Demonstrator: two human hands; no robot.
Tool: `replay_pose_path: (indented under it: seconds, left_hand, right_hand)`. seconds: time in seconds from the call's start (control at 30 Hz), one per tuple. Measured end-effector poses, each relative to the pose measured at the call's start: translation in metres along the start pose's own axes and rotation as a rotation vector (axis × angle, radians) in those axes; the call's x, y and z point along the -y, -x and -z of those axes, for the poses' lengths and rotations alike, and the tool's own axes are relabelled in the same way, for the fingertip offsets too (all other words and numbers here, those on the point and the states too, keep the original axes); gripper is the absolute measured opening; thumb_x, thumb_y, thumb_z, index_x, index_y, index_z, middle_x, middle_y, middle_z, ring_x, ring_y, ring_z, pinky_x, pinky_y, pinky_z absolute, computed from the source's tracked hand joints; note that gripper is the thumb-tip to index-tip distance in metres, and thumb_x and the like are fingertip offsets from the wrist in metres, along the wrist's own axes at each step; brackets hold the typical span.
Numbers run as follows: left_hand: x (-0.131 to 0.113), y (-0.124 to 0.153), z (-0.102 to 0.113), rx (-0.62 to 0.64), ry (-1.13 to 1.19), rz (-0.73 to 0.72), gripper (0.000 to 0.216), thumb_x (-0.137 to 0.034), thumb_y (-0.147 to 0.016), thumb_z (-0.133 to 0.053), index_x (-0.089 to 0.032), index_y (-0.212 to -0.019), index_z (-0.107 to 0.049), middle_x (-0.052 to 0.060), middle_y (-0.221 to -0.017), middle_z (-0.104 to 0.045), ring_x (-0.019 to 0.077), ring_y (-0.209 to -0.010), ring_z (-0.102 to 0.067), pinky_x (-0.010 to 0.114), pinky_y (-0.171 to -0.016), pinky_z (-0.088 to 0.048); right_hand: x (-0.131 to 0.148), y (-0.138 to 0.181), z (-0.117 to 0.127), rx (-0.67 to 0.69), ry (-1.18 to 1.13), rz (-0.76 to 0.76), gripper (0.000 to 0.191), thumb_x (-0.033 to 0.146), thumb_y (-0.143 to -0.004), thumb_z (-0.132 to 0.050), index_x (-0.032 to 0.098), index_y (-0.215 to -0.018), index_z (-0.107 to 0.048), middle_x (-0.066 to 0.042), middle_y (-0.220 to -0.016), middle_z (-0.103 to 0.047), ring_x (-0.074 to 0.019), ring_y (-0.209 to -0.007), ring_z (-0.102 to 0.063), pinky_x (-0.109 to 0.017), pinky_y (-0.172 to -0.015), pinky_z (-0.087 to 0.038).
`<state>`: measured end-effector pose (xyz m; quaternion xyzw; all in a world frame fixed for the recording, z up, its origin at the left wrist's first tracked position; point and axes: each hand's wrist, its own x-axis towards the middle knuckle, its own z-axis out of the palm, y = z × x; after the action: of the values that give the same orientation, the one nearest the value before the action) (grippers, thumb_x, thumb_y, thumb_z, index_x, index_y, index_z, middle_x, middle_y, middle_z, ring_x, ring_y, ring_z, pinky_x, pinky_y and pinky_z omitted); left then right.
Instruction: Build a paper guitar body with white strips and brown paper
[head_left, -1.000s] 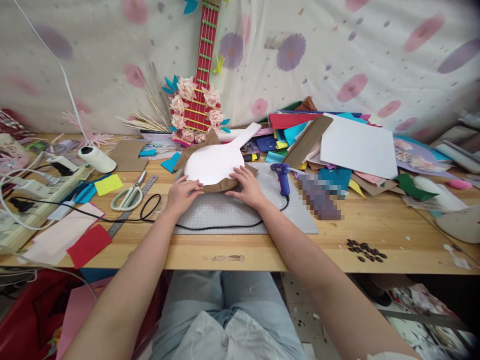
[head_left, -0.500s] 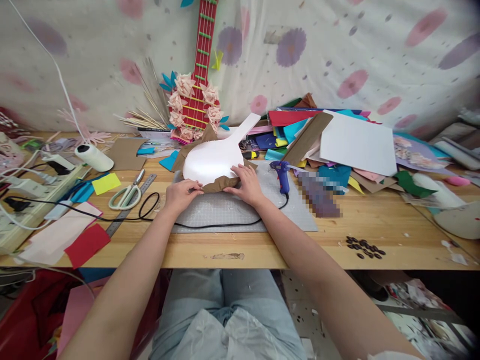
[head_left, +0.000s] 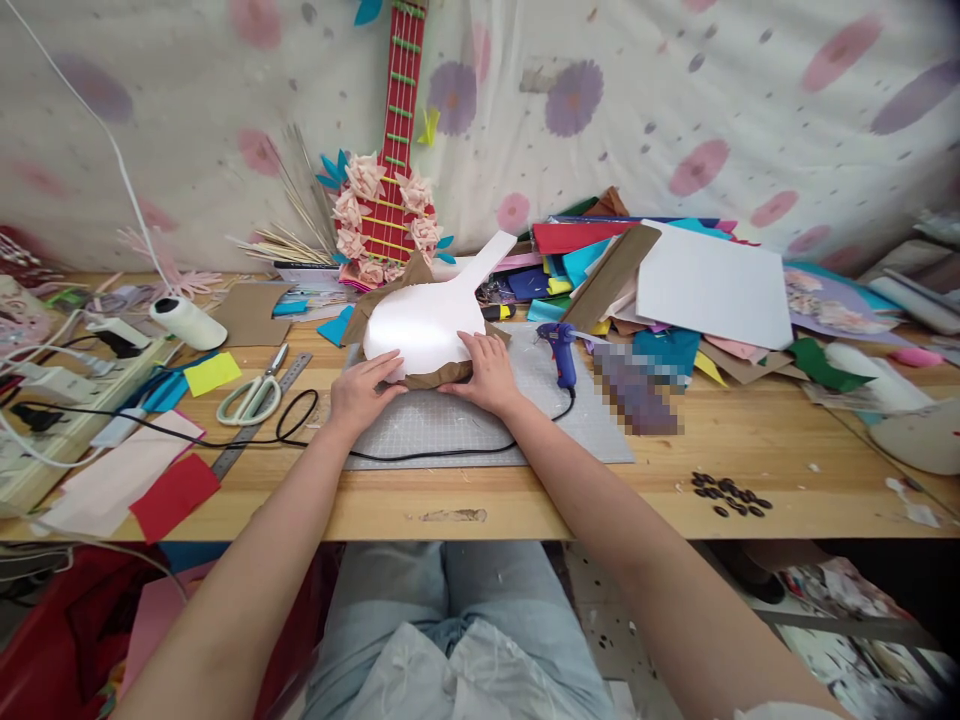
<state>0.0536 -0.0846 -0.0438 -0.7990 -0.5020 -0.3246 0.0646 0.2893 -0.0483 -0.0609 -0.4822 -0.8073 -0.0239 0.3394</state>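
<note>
A white guitar-shaped foam piece lies on a brown sheet on the grey cutting mat. My left hand rests at the piece's near left edge, fingers stretched flat over the brown sheet's rim. My right hand presses the brown sheet up against the near right edge, fingers flat and together. A blue glue gun lies on the mat just right of my right hand, its black cord looping along the mat's front.
White-handled scissors and a metal ruler lie left of the mat. A red decorated guitar leans on the wall behind. Coloured sheets pile up at the right. Dark beads sit near the front edge.
Both hands shifted slightly along the near edge of the white piece, pressing the brown sheet up against it. The camera tilted a little.
</note>
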Motion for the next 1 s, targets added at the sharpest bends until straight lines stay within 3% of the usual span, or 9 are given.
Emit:
replay_pose_path:
  seconds: [0.13, 0.33, 0.63, 0.87, 1.0]
  left_hand:
    - [-0.006, -0.006, 0.001, 0.077, -0.052, -0.129, 0.036, -0.038, -0.078, -0.061, -0.022, -0.111, -0.063, 0.007, -0.132, -0.052, 0.0251, -0.114, -0.053, 0.043, -0.098, -0.040]
    - [-0.011, -0.032, -0.004, 0.131, 0.005, -0.177, 0.054, -0.049, -0.071, -0.066, -0.021, -0.117, -0.058, 0.008, -0.131, -0.054, 0.0246, -0.122, -0.047, 0.046, -0.110, -0.027]
    - [-0.004, -0.035, -0.011, 0.257, 0.129, -0.096, 0.045, -0.049, -0.079, -0.057, -0.020, -0.113, -0.061, 0.006, -0.125, -0.059, 0.0204, -0.123, -0.048, 0.039, -0.107, -0.033]
    - [0.015, -0.040, 0.007, 0.386, 0.133, -0.034, 0.052, -0.046, -0.076, -0.058, -0.023, -0.123, -0.054, 0.004, -0.129, -0.055, 0.0210, -0.121, -0.050, 0.043, -0.111, -0.025]
    - [0.037, -0.047, 0.018, 0.455, 0.009, -0.047, 0.055, -0.042, -0.071, -0.060, -0.023, -0.122, -0.056, 0.004, -0.117, -0.064, 0.0244, -0.116, -0.053, 0.044, -0.108, -0.030]
  right_hand:
    - [-0.001, 0.000, 0.000, -0.008, -0.002, -0.019, 0.094, 0.071, -0.059, -0.062, 0.015, -0.132, -0.042, -0.016, -0.121, -0.054, -0.0333, -0.116, -0.045, -0.052, -0.104, -0.024]
    - [-0.001, 0.000, 0.001, -0.016, -0.011, -0.036, 0.091, 0.074, -0.062, -0.056, 0.015, -0.131, -0.043, -0.015, -0.120, -0.055, -0.0326, -0.114, -0.046, -0.052, -0.104, -0.024]
    - [0.003, 0.001, 0.004, -0.052, -0.039, -0.030, 0.081, 0.069, -0.068, -0.055, 0.016, -0.129, -0.044, -0.014, -0.119, -0.057, -0.0309, -0.112, -0.048, -0.050, -0.104, -0.026]
    - [-0.013, -0.002, 0.026, -0.061, -0.140, 0.083, 0.078, 0.063, -0.073, -0.055, 0.017, -0.133, -0.038, -0.015, -0.126, -0.051, -0.0284, -0.117, -0.045, -0.047, -0.102, -0.033]
    - [-0.027, 0.004, 0.036, 0.064, -0.048, 0.114, 0.091, 0.057, -0.065, -0.067, 0.018, -0.138, -0.029, -0.017, -0.137, -0.038, -0.0329, -0.126, -0.035, -0.052, -0.102, -0.031]
